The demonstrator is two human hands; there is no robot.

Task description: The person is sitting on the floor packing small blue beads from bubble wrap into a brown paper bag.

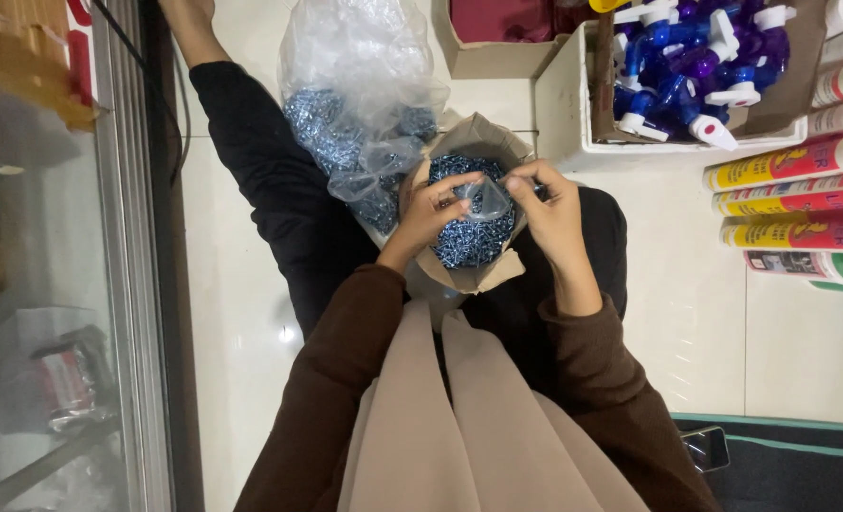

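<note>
- Here, the largest thing near the hands is a clear plastic sack of blue-grey screws, upper middle of the frame, slumped against the brown cardboard box in the person's lap.
- The box, at centre frame, is heaped with the same screws; its flaps splay loosely, so a tilt of the lap could likely spill them onto the pale tiled floor.
- Upper right, a white carton of blue and purple spray triggers, with sealant tubes lying beneath it, crowds the right side.
- The left hand and right hand meet over the box, fingers narrowed in a pinch on a small clear bag.
- That bag is thin and slippery; a loose pinch might drop it among the screws.
</note>
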